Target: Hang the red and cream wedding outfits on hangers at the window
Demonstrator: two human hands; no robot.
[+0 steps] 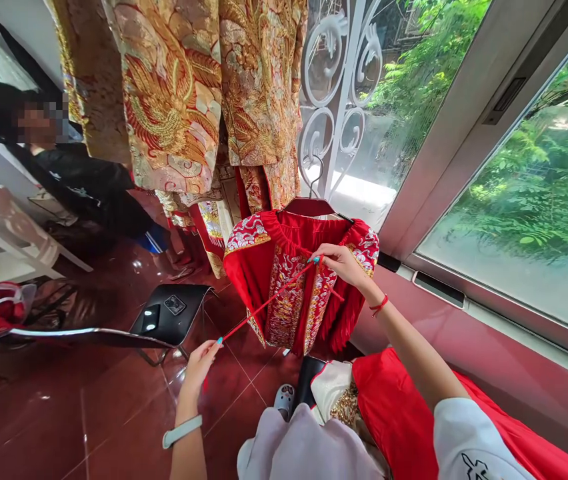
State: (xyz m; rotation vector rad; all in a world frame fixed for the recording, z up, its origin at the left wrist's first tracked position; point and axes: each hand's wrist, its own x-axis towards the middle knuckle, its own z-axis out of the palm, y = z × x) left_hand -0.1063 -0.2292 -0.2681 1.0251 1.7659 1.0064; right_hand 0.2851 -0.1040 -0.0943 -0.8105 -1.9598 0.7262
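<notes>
A red embroidered jacket [284,287] with silver and gold patterns hangs in front of me on a dark red hanger [309,207]. A thin red drawstring [264,303] runs taut from its neckline down to the left. My left hand [201,367] pinches the string's far end, well away from the jacket. At the neckline, my right hand [339,262] is closed on the same string near the collar, and a short loose end dangles below it.
Gold-embroidered garments [174,100] hang behind the jacket. A black chair [174,313] holding two phone-like items stands to the left. Red and white cloth [399,407] lies at lower right by the window [524,180]. A person in black [79,173] is at the far left.
</notes>
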